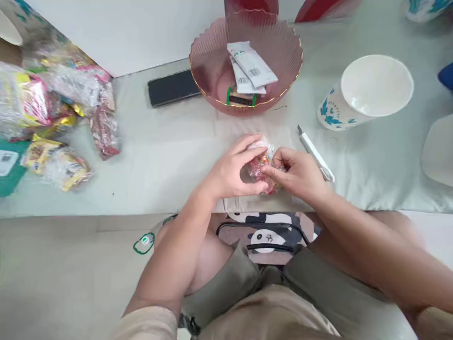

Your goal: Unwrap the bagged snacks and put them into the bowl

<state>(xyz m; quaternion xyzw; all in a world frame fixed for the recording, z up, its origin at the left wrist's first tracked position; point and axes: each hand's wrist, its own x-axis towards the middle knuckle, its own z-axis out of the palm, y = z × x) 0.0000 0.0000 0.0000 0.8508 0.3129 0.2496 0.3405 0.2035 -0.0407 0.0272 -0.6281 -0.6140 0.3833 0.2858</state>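
Observation:
A small snack packet (258,166) in clear crinkled wrap, with red and pink showing, is between my hands near the table's front edge. My left hand (233,167) curves round its left side, thumb at the near end and fingers at the far end. From the right, my right hand (299,172) pinches the wrap between thumb and bent forefinger. Part of the packet is hidden by my fingers. Just right of that hand lies a white utility knife (316,156), its blade tip pointing away from me.
Beyond my hands stands a pink ribbed bowl (208,61) holding white sachets (255,66), beside a black phone (171,89). At right is a paper cup (338,111). Several wrapped snacks (67,94) are heaped at left, near a green packet (10,165).

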